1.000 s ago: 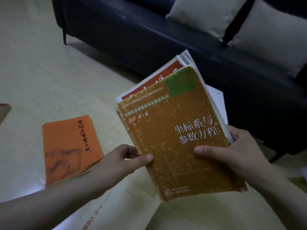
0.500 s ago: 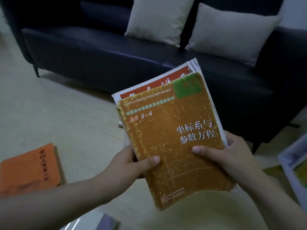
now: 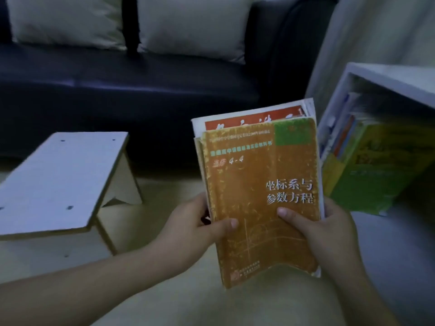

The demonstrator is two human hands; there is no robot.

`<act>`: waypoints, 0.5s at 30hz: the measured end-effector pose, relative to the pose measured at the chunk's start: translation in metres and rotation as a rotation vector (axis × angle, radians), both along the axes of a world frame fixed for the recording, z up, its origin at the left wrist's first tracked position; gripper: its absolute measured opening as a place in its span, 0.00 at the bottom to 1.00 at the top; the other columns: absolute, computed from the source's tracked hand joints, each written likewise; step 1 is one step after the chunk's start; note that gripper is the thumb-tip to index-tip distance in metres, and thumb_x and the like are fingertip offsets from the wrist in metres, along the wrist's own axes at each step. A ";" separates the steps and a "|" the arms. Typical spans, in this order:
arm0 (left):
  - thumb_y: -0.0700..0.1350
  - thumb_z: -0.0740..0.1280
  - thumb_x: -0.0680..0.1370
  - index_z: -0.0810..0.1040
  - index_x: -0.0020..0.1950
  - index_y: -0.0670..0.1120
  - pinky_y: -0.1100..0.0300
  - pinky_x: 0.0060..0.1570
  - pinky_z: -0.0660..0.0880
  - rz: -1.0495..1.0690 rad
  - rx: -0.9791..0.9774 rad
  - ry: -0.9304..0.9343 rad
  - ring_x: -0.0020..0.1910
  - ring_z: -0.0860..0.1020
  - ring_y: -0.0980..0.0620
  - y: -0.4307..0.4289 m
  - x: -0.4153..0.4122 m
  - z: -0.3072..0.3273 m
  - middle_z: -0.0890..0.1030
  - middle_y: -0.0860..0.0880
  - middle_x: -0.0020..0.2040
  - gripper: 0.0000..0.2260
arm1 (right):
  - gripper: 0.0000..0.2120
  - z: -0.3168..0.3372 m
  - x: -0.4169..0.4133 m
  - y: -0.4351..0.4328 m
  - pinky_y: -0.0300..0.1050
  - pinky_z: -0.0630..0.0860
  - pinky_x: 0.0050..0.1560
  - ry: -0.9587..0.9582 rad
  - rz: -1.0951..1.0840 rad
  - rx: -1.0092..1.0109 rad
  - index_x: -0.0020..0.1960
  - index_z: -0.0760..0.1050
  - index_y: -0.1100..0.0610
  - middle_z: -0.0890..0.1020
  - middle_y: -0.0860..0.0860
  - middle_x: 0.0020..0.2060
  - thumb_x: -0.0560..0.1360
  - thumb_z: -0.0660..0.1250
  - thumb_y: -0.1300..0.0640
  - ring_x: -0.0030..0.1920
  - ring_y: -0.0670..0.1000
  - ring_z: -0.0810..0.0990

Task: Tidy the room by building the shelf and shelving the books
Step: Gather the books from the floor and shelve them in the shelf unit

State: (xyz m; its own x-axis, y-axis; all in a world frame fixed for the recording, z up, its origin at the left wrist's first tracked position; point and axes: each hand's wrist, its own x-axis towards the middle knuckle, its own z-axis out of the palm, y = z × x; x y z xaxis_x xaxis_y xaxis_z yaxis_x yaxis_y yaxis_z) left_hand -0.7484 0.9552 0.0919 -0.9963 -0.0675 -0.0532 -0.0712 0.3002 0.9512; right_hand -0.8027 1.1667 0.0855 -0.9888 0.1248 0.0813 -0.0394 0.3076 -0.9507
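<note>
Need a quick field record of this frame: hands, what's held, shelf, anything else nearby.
left hand: grips book stack at its left edge, thumb on cover
right hand: grips the stack's right edge, thumb on cover
stack top: orange book, red-and-white book behind it
white shelf: at right, shelved books lean inside
wooden bench-shaped piece: on floor at left, untouched
sofa: behind, two cushions on it

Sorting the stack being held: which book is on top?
The orange-brown book with the green corner; the red-and-white book only peeks out behind its upper edge.
</note>
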 end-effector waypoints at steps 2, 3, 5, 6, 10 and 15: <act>0.51 0.70 0.74 0.74 0.54 0.60 0.57 0.52 0.80 -0.050 -0.078 0.017 0.50 0.80 0.60 0.022 -0.020 0.000 0.81 0.60 0.51 0.11 | 0.13 -0.013 -0.007 0.015 0.52 0.81 0.47 0.010 -0.140 0.012 0.45 0.81 0.51 0.85 0.47 0.39 0.63 0.80 0.56 0.41 0.51 0.84; 0.52 0.70 0.74 0.74 0.56 0.60 0.58 0.52 0.79 -0.079 -0.120 0.028 0.51 0.79 0.60 0.033 -0.030 0.000 0.81 0.60 0.52 0.12 | 0.13 -0.018 -0.010 0.022 0.53 0.80 0.48 0.016 -0.206 0.021 0.45 0.80 0.52 0.84 0.47 0.39 0.64 0.79 0.55 0.42 0.52 0.83; 0.52 0.69 0.75 0.73 0.60 0.58 0.58 0.53 0.79 -0.120 -0.184 0.048 0.51 0.79 0.60 0.052 -0.048 0.000 0.80 0.60 0.53 0.14 | 0.13 -0.024 -0.016 0.030 0.52 0.79 0.48 0.026 -0.313 0.009 0.47 0.79 0.53 0.83 0.48 0.41 0.65 0.78 0.56 0.43 0.54 0.82; 0.52 0.68 0.75 0.73 0.60 0.59 0.59 0.52 0.78 -0.136 -0.207 0.059 0.51 0.78 0.61 0.060 -0.056 0.000 0.79 0.61 0.53 0.14 | 0.13 -0.026 -0.019 0.034 0.50 0.78 0.48 0.033 -0.360 0.004 0.48 0.78 0.53 0.82 0.49 0.41 0.66 0.78 0.56 0.44 0.54 0.81; 0.54 0.69 0.75 0.73 0.59 0.58 0.59 0.51 0.78 -0.206 -0.282 0.075 0.51 0.78 0.60 0.086 -0.084 -0.005 0.80 0.60 0.53 0.14 | 0.15 -0.033 -0.028 0.054 0.43 0.70 0.46 0.079 -0.512 -0.018 0.51 0.77 0.55 0.80 0.51 0.43 0.67 0.77 0.59 0.43 0.52 0.78; 0.56 0.70 0.73 0.74 0.61 0.53 0.52 0.50 0.79 -0.289 -0.398 0.081 0.50 0.79 0.54 0.128 -0.115 -0.012 0.80 0.54 0.53 0.18 | 0.20 -0.045 -0.048 0.078 0.42 0.68 0.46 0.123 -0.707 -0.034 0.56 0.76 0.62 0.80 0.53 0.48 0.67 0.77 0.60 0.46 0.53 0.77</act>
State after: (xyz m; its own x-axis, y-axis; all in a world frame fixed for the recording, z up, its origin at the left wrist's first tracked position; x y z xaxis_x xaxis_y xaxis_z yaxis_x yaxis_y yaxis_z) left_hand -0.8634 1.0836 0.0802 -0.9770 0.2131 -0.0008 0.1384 0.6373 0.7581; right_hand -0.8504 1.2443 0.0402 -0.6543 0.7365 0.1718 0.0506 0.2693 -0.9617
